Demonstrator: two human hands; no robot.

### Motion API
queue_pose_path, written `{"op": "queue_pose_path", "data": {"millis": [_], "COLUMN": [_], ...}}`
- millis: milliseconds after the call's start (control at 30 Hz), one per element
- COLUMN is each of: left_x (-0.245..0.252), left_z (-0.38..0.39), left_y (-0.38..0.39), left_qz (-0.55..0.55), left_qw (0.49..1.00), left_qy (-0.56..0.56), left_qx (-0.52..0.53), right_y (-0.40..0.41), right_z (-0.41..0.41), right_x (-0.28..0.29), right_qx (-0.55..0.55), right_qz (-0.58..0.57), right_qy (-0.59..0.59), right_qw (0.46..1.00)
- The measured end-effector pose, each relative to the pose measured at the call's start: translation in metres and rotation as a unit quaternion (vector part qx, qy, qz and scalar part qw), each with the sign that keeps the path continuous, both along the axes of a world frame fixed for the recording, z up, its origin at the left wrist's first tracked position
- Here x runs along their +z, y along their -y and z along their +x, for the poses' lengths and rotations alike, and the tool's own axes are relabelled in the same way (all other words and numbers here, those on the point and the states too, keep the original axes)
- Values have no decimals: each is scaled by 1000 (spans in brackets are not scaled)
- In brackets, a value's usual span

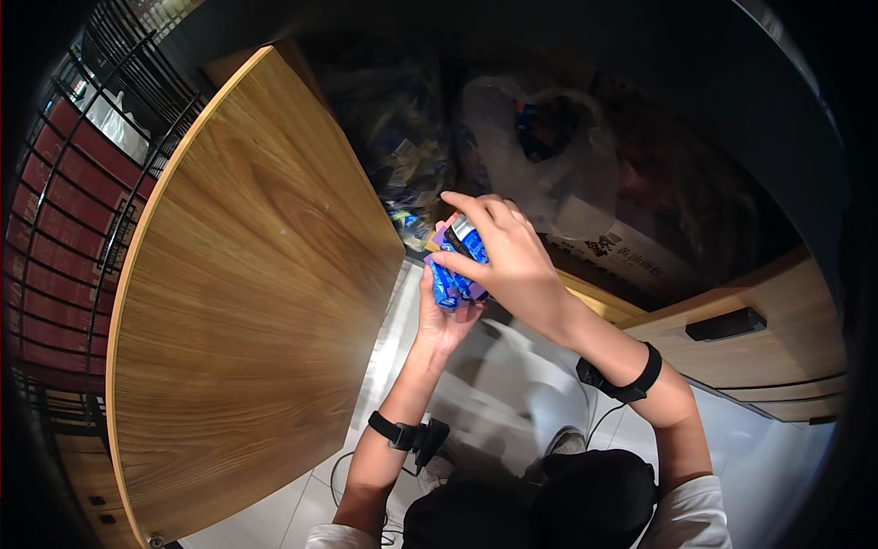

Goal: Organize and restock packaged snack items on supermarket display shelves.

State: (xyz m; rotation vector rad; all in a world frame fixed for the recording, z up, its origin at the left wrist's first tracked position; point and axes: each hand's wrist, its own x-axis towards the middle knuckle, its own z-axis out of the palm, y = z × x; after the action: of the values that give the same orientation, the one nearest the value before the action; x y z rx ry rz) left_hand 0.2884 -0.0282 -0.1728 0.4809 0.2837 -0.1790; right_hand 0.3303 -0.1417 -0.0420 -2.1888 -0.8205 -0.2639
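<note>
Small packets in blue, purple and silver wrappers [449, 283] form a bundle between my hands, in front of the dark cabinet opening. My left hand [444, 322] cups the bundle from below, its thumb up along the left side. My right hand [507, 254] lies over the top and right side, its thumb across the blue wrappers and its index finger stretched out past them. Just beyond my hands, inside the cabinet, are more small wrapped packets [409, 223]. The palms' inner sides and part of the bundle are hidden.
An open wooden cabinet door [254, 295] stands at the left, beside a black wire rack [48, 185] holding a dark red box [62, 226]. Inside the cabinet lie a translucent plastic bag [535, 171] and a printed carton [617, 254]. A wooden drawer front [768, 350] with a black handle is at right.
</note>
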Motion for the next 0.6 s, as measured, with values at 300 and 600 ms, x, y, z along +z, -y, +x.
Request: {"op": "queue_pose_path", "data": {"millis": [300,600], "left_x": [37,54], "left_z": [5,-12], "left_y": [-1,-17], "left_qz": [-78,-183], "left_qw": [988,976], "left_qy": [133,114], "left_qx": [-7,32], "right_y": [12,-24], "right_z": [29,145], "right_x": [40,23], "right_qx": [53,108], "right_qz": [100,148], "right_qy": [-49,97], "right_qw": [992,978]}}
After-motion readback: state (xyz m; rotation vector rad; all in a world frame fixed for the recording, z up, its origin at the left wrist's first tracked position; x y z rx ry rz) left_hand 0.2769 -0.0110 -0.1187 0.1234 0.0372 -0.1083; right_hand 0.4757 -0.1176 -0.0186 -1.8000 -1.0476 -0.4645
